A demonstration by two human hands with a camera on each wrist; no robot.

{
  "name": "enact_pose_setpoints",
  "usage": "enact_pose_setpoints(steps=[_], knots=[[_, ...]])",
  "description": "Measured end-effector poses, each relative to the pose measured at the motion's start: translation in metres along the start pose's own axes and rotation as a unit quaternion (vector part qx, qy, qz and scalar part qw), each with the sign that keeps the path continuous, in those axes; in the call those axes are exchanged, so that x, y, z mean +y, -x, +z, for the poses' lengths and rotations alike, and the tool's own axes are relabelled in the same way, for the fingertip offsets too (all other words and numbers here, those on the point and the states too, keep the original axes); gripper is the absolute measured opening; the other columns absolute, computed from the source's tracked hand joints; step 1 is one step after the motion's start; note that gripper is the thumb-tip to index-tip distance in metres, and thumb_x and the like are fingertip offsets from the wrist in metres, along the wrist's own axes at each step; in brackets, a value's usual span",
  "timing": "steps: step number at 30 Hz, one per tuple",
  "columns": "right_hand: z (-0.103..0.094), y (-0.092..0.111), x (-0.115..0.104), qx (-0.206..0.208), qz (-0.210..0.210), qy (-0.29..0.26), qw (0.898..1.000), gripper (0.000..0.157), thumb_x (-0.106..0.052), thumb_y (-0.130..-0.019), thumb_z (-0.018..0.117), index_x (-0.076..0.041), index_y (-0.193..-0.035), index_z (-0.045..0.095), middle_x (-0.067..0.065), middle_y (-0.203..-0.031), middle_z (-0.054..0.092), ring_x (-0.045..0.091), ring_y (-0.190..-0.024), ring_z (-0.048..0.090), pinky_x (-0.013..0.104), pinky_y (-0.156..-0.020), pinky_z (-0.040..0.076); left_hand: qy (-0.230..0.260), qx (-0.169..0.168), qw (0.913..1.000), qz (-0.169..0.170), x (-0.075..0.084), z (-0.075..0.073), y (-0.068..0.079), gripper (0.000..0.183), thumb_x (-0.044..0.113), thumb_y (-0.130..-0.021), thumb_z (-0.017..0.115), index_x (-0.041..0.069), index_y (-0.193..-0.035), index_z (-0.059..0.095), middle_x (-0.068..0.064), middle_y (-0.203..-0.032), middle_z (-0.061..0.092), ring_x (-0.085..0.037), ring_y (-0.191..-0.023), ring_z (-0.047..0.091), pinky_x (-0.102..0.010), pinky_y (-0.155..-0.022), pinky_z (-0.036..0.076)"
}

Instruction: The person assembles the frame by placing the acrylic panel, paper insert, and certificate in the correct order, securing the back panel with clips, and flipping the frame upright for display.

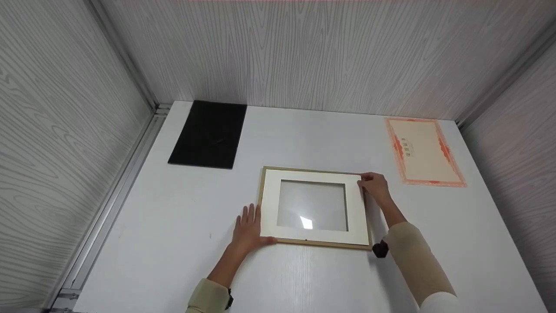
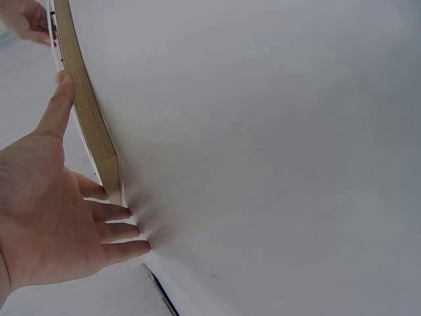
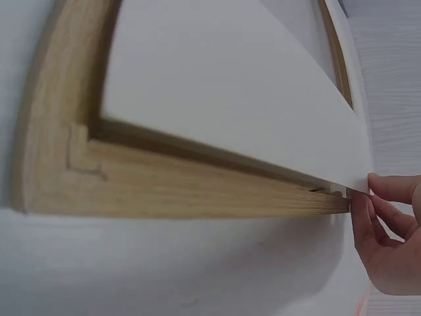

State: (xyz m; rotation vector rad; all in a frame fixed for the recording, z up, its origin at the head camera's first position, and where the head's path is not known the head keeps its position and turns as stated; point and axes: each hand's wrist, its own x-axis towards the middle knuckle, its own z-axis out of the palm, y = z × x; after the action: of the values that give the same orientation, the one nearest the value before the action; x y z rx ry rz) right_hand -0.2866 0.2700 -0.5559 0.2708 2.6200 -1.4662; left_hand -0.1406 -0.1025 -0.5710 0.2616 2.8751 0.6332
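A wooden picture frame point(image 1: 323, 244) lies on the white table, with a white mat board point(image 1: 357, 217) in it and clear glass point(image 1: 310, 204) showing through the mat's window. At the far right corner my right hand point(image 1: 376, 187) pinches the mat's edge between thumb and fingers. In the right wrist view this mat point(image 3: 223, 85) sits slightly raised along the frame's side point(image 3: 184, 187). My left hand point(image 1: 247, 234) rests at the near left corner, fingers straight along the left side. Its thumb lies against the near side of the frame point(image 2: 92, 125) in the left wrist view.
A black backing board point(image 1: 210, 134) lies at the back left of the table. Towards the back right is a cream certificate sheet point(image 1: 428, 150) with an orange border. Wood-grain panels point(image 1: 278, 52) close off the back and both sides.
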Motion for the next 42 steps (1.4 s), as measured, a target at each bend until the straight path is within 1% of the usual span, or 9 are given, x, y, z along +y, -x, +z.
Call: enact_pose_setpoints(steps=[8, 15, 21, 25, 28, 32, 36, 39, 42], knots=[[0.009, 0.002, 0.003, 0.055, -0.035, 0.054, 0.996, 0.027, -0.006, -0.085, 0.061, 0.009, -0.108, 0.06, 0.017, -0.093, 0.06, 0.019, -0.072, 0.056, 0.022, -0.056, 0.044, 0.011, -0.002, 0.9999, -0.001, 0.001, -0.001, 0.0, 0.113, 0.055, -0.067, 0.073, -0.01, -0.141, 0.018, -0.03, -0.145, 0.015, -0.044, -0.133, 0.01, -0.053, -0.105, 0.014], [0.014, 0.005, 0.006, 0.081, -0.065, 0.075, 0.992, 0.024, -0.006, -0.084, 0.062, 0.008, -0.104, 0.061, 0.017, -0.093, 0.057, 0.027, -0.082, 0.055, 0.029, -0.061, 0.045, 0.008, -0.008, 0.9999, -0.004, 0.002, -0.002, 0.001, 0.112, 0.054, -0.068, 0.073, -0.01, -0.141, 0.017, -0.03, -0.145, 0.014, -0.043, -0.133, 0.009, -0.052, -0.105, 0.013], [0.015, 0.011, 0.009, 0.069, -0.092, 0.08, 0.99, 0.03, -0.005, -0.084, 0.063, 0.01, -0.109, 0.058, 0.021, -0.096, 0.054, 0.033, -0.088, 0.053, 0.04, -0.07, 0.045, 0.018, -0.013, 0.9997, -0.006, 0.003, -0.002, 0.003, 0.11, 0.051, -0.069, 0.074, -0.01, -0.141, 0.017, -0.031, -0.145, 0.014, -0.044, -0.133, 0.008, -0.053, -0.105, 0.012], [0.013, 0.013, 0.007, 0.039, -0.112, 0.102, 0.988, 0.028, -0.003, -0.083, 0.064, 0.01, -0.106, 0.058, 0.021, -0.096, 0.051, 0.032, -0.087, 0.051, 0.041, -0.07, 0.044, 0.019, -0.009, 0.9998, -0.006, 0.003, -0.003, 0.003, 0.111, 0.051, -0.069, 0.074, -0.01, -0.141, 0.016, -0.031, -0.145, 0.014, -0.044, -0.133, 0.008, -0.053, -0.105, 0.012], [0.009, 0.017, 0.004, 0.002, -0.126, 0.125, 0.984, 0.032, 0.0, -0.08, 0.066, 0.012, -0.109, 0.057, 0.024, -0.1, 0.049, 0.033, -0.088, 0.05, 0.043, -0.072, 0.044, 0.021, -0.007, 0.9997, -0.006, 0.003, -0.004, 0.002, 0.111, 0.051, -0.069, 0.074, -0.01, -0.141, 0.016, -0.031, -0.145, 0.014, -0.044, -0.133, 0.008, -0.053, -0.105, 0.011], [0.001, 0.031, 0.002, -0.07, -0.148, 0.186, 0.969, 0.048, -0.003, -0.078, 0.07, 0.012, -0.12, 0.051, 0.032, -0.119, 0.043, 0.043, -0.108, 0.043, 0.052, -0.088, 0.039, 0.019, -0.006, 0.9998, -0.006, 0.004, -0.003, 0.001, 0.111, 0.052, -0.069, 0.074, -0.01, -0.141, 0.017, -0.03, -0.145, 0.014, -0.044, -0.133, 0.008, -0.053, -0.105, 0.012], [-0.007, 0.059, 0.005, -0.141, -0.181, 0.247, 0.941, 0.066, -0.012, -0.075, 0.075, 0.009, -0.129, 0.043, 0.033, -0.136, 0.029, 0.049, -0.124, 0.025, 0.058, -0.096, 0.028, 0.016, -0.002, 0.9999, -0.005, 0.004, -0.003, 0.001, 0.111, 0.052, -0.068, 0.074, -0.01, -0.141, 0.018, -0.03, -0.145, 0.015, -0.044, -0.133, 0.009, -0.053, -0.105, 0.013], [-0.01, 0.083, 0.01, -0.173, -0.213, 0.271, 0.923, 0.081, -0.022, -0.071, 0.08, 0.006, -0.134, 0.039, 0.03, -0.142, 0.022, 0.047, -0.128, 0.019, 0.059, -0.097, 0.025, 0.008, 0.001, 1.0, -0.002, 0.004, -0.003, 0.001, 0.111, 0.052, -0.069, 0.074, -0.01, -0.141, 0.018, -0.03, -0.144, 0.016, -0.044, -0.133, 0.01, -0.053, -0.105, 0.014], [-0.011, 0.102, 0.016, -0.19, -0.231, 0.276, 0.913, 0.092, -0.031, -0.065, 0.083, 0.002, -0.137, 0.037, 0.026, -0.145, 0.018, 0.044, -0.131, 0.015, 0.058, -0.098, 0.024, 0.008, -0.001, 1.0, -0.003, 0.003, -0.003, 0.001, 0.11, 0.051, -0.069, 0.074, -0.01, -0.141, 0.018, -0.03, -0.144, 0.016, -0.044, -0.133, 0.01, -0.053, -0.105, 0.014]])
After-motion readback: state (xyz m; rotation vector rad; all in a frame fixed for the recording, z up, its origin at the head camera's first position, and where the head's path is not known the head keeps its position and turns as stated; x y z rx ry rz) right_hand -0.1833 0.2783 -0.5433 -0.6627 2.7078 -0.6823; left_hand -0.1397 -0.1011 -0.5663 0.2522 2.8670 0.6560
